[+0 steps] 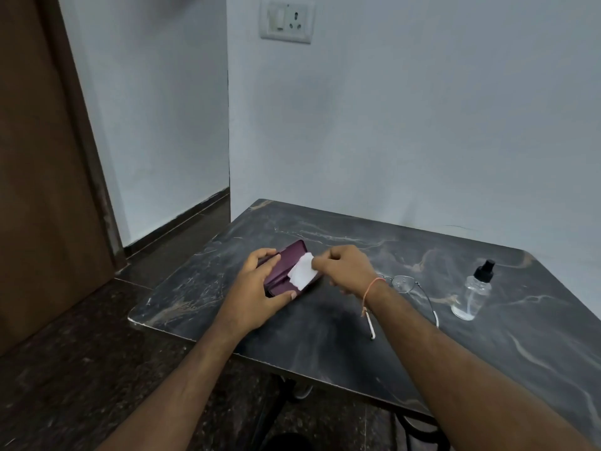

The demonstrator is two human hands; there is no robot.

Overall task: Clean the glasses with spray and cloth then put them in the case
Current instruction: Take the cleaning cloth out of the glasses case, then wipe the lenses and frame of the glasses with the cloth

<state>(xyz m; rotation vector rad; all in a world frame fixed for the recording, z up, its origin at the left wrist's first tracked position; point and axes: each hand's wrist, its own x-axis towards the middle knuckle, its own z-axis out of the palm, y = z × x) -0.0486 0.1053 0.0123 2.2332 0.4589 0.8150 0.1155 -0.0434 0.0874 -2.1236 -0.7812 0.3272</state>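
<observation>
Against pale walls, dark marble table (341,346); brown door (39,157) left.

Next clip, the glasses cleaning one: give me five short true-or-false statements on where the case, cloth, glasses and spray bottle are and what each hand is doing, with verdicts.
1. The left hand holds the maroon case. True.
2. The right hand pinches the white cloth at the case. True.
3. The glasses are inside the case. False: they lie on the table, right of the case.
4. The spray bottle lies on its side. False: it stands upright.
5. The spray bottle stands right of the glasses. True.
</observation>
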